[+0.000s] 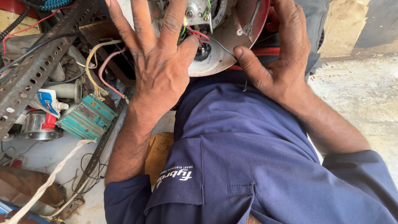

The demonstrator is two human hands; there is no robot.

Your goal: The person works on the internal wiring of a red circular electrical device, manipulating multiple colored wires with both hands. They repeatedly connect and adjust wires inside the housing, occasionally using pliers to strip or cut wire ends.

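2 bare hands on a round white and red motor housing held against the person's blue shirt

The left hand (159, 62) lies flat with fingers spread over the housing (219, 49), touching its white face beside red, green and black wires (199, 35). The right hand (282, 54) curls around the red rim, thumb pressed on the white face by a thin black wire. Further left sit a teal box (87, 118), a perforated metal bar (33, 70), a small tube (47, 101) and a steel cup (37, 126)
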